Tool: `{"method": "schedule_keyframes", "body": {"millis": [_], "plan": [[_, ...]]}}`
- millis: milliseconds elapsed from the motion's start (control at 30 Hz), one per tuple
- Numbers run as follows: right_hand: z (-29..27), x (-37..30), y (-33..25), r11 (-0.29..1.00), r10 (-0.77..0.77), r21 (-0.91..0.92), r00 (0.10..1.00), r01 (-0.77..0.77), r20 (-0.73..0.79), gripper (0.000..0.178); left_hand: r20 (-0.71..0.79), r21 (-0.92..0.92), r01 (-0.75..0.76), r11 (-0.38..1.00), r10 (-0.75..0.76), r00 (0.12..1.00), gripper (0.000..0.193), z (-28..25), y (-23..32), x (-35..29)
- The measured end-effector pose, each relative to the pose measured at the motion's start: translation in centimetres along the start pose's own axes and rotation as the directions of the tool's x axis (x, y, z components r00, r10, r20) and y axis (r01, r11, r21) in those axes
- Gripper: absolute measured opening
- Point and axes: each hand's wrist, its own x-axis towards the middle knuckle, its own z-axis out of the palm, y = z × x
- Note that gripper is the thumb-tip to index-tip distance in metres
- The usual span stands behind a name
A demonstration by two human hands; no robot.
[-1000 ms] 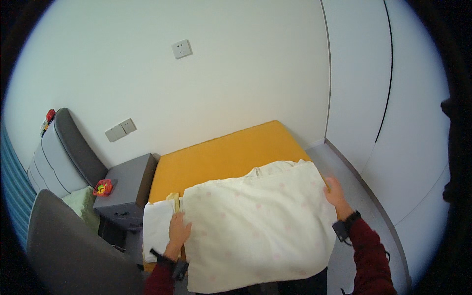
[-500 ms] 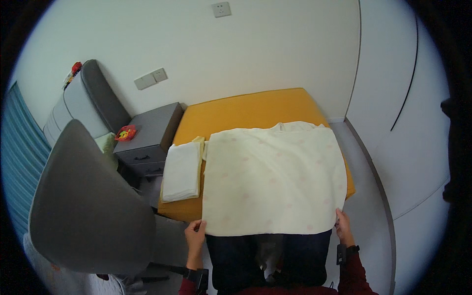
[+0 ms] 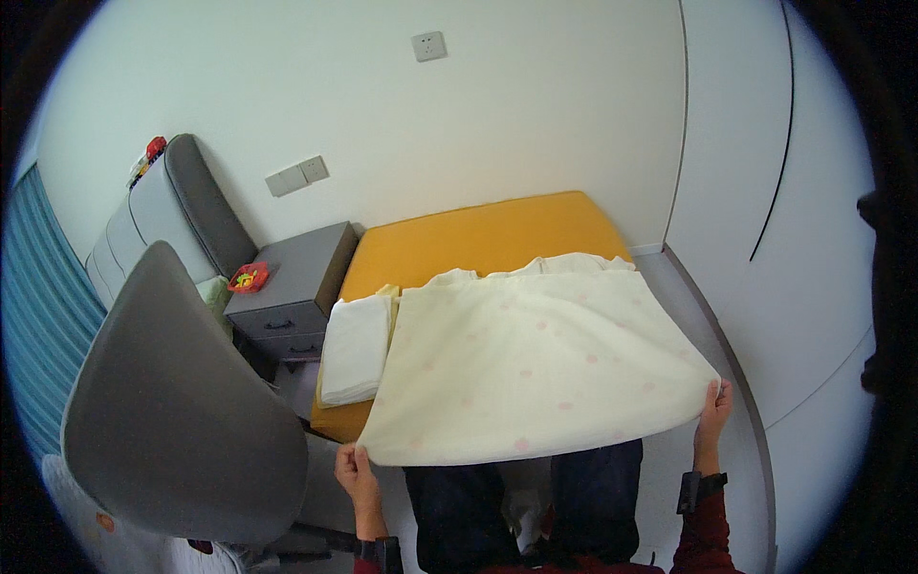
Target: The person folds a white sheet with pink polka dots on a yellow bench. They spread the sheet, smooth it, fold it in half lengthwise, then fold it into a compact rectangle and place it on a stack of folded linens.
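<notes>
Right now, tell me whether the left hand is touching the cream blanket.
Touching. The head view shows the left hand pinching the near left corner of the cream blanket, lifted above the yellow mattress.

head view looks steeply down over bed point(image 3: 478, 239).

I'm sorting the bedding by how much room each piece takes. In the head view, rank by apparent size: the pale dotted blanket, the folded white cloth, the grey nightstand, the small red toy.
1. Pale dotted blanket, though it is nearest the camera.
2. and 3. Grey nightstand and folded white cloth look alike; not ranked.
4. Small red toy.
</notes>
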Motion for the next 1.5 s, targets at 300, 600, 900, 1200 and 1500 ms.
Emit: {"method": "schedule_keyframes", "body": {"millis": [300,600,900,1200,1500], "plan": [[-1.9,-1.9,6.9,0.966,0.198,-0.141,0.972,-0.215,-0.125,0.022,0.236,0.041,0.455,0.89,-0.451,0.861,0.008,-2.1,-1.0,-4.6],[-1.8,-0.6,2.3,0.997,-0.045,-0.071,0.989,0.035,-0.141,0.021,0.202,-0.016,0.135,0.991,-0.129,0.971,0.012,-2.8,2.6,-2.3],[-5.3,-1.7,9.5,0.875,0.256,-0.421,0.967,-0.239,-0.017,0.015,0.697,0.543,0.154,0.825,-0.546,0.466,0.023,-5.8,3.1,-3.3],[3.1,7.4,10.4,0.906,-0.017,-0.417,0.99,0.076,0.143,0.025,0.526,0.414,0.055,0.909,-0.288,0.801,0.017,3.3,1.4,7.1],[20.2,18.1,6.2,0.75,0.04,-0.595,0.879,0.287,0.475,0.035,0.738,0.433,-0.459,0.776,-0.012,0.675,0.033,19.4,-7.6,20.0]]}}
